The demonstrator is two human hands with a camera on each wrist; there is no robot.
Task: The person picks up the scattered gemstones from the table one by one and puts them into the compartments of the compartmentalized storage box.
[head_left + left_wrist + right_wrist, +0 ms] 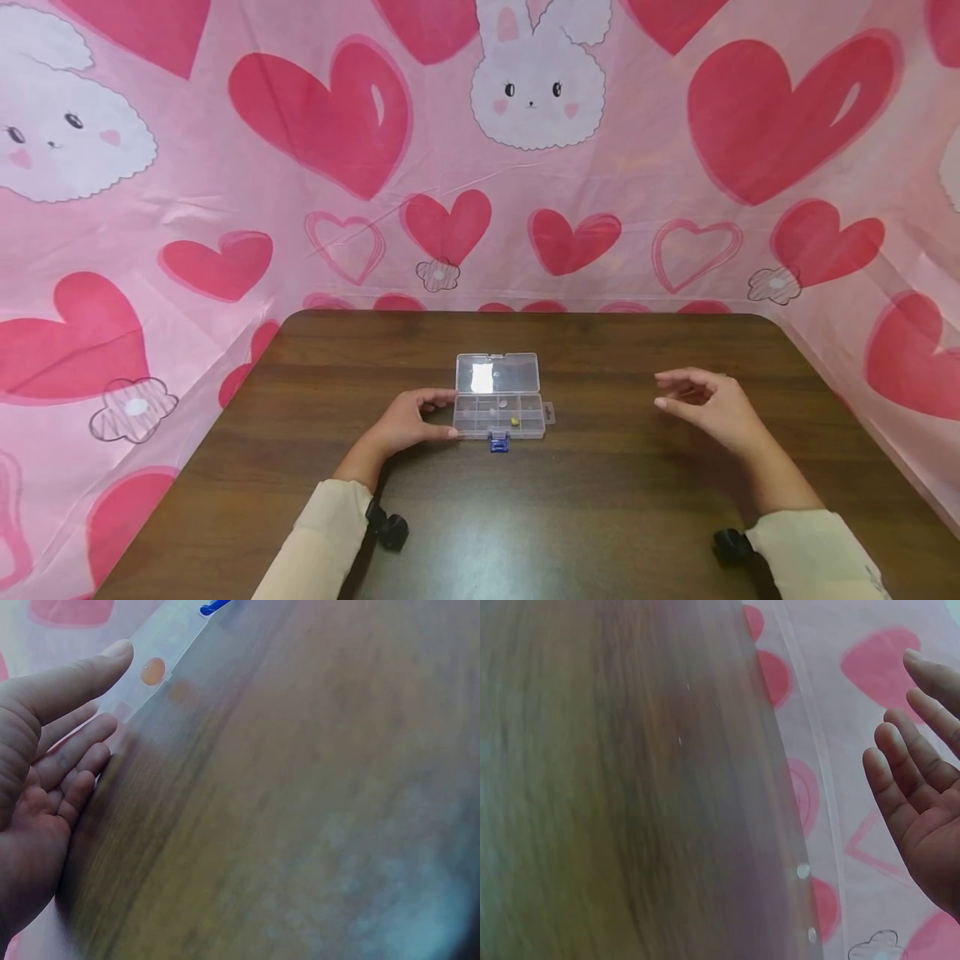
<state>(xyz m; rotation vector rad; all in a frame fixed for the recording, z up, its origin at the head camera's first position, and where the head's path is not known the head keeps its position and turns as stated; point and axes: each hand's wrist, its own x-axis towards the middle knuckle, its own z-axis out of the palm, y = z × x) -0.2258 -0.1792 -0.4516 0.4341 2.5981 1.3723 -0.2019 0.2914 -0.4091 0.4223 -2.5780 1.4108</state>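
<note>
A clear plastic compartment box (498, 417) lies on the table with its lid (510, 373) raised at the back and a blue latch (498, 442) at the front. In it are a small yellow piece (515, 422) and a small pale pink piece (503, 404). My left hand (408, 419) holds the box's left end, thumb at the front corner and fingers farther back. An orange round spot (153, 671) shows at the box's front wall in the left wrist view. To the right of the box, my right hand (708, 406) hovers over the table, fingers loosely bent, holding nothing.
The dark wooden table (562, 517) has rounded far corners. Behind it and along both sides hangs a pink cloth (517, 179) with hearts and rabbits. A clear hanging tab (550, 412) sticks out from the box's right end.
</note>
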